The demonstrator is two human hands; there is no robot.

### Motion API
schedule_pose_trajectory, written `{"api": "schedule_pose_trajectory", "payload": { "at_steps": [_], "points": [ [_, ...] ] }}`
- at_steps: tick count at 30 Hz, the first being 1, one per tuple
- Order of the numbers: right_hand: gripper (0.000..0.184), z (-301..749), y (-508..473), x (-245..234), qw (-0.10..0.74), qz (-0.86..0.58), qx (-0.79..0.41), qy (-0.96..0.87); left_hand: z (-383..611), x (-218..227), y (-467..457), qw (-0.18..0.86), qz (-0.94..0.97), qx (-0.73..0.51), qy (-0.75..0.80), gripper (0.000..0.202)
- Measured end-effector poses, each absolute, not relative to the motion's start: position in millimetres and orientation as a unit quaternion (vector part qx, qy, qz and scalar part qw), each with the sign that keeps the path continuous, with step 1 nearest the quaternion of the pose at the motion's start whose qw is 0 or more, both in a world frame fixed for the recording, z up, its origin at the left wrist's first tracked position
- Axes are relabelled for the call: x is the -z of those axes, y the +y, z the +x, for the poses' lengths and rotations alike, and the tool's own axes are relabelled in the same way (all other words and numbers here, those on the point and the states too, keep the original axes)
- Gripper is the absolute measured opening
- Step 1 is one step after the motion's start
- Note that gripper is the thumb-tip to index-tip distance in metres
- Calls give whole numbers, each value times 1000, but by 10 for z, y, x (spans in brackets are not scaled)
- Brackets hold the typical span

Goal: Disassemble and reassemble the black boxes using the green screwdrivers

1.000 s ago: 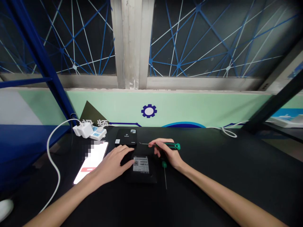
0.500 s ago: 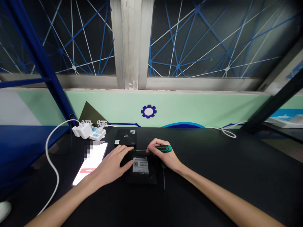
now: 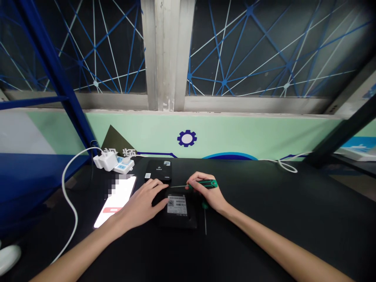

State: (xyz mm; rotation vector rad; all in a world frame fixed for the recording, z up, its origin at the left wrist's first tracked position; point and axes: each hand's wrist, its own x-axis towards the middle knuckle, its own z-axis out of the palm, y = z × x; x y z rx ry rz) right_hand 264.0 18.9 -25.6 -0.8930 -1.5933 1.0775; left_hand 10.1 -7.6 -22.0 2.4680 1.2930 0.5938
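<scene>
My right hand (image 3: 206, 192) is closed round the green and black handle of a screwdriver (image 3: 210, 183). Its thin shaft points left across the far edge of a flat black box (image 3: 179, 222). On top of that box is a white printed label (image 3: 177, 205) with a square code. My left hand (image 3: 147, 201) lies at the box's left side, fingers stretched and thumb apart. The thumb tip touches the box by the label, and the index fingertip is close to the screwdriver's tip, whose exact contact I cannot make out. A second screwdriver (image 3: 205, 219) lies right of the box, its handle partly under my right hand.
Behind the hands stands another black box (image 3: 159, 170) with small stickers. A lit phone (image 3: 120, 197) lies left of my left hand, near a white power strip (image 3: 125, 165) with a plugged-in adapter (image 3: 105, 160). A white cable (image 3: 68, 199) curves down the left side.
The whole view has shifted slightly, so things appear a little farther right. Both hands and the screwdriver keep nearly the same place at the box.
</scene>
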Motion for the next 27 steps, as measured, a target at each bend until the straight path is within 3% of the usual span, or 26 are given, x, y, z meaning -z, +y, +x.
{"api": "schedule_pose_trajectory", "payload": {
  "at_steps": [10,17,27],
  "points": [
    [26,2714,254,450,593,-339,-460,-567,93,119,-82,85,848,-212,478,23],
    [26,2712,257,449,593,-334,-471,-562,123,43,-86,79,843,-175,503,39],
    [27,2728,274,386,557,-324,-502,-577,96,37,-68,133,827,-144,526,44]
  ]
}}
